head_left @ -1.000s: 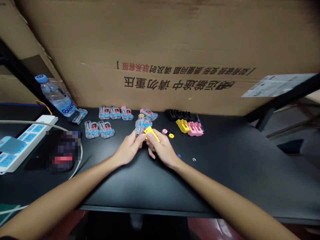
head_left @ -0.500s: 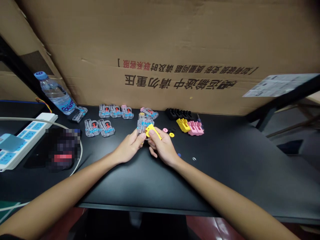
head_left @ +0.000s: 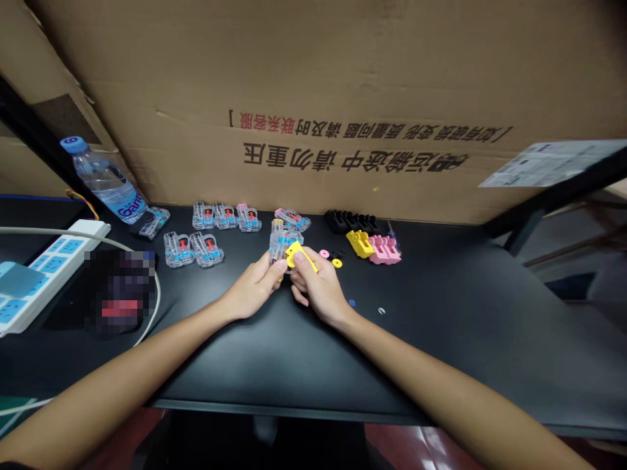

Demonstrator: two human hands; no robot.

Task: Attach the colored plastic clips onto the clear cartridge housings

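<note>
My left hand [head_left: 255, 287] is closed on a clear plastic housing with blue bands [head_left: 281, 245], held just above the black table [head_left: 441, 326]. My right hand [head_left: 318, 287] pinches a small yellow plastic part [head_left: 296, 254] against that housing. Both hands meet near the table's middle. Behind them lie several finished clear housings [head_left: 208, 248] with red and blue inserts. To the right sit loose yellow [head_left: 360, 243], pink [head_left: 385, 250] and black [head_left: 351, 222] parts, plus small pink [head_left: 324, 253] and yellow rings [head_left: 336, 263].
A large cardboard box [head_left: 343, 98] stands along the table's back edge. A water bottle [head_left: 105, 183] leans at the back left beside a white power strip [head_left: 44, 267] with a cable [head_left: 151, 307]. A blurred dark object [head_left: 120, 290] lies at left. Tiny bits [head_left: 381, 311] lie right of my hands.
The hands and the parts in them stay nearly still; the yellow part sits slightly closer to the clear housing. The view has shifted a little.
</note>
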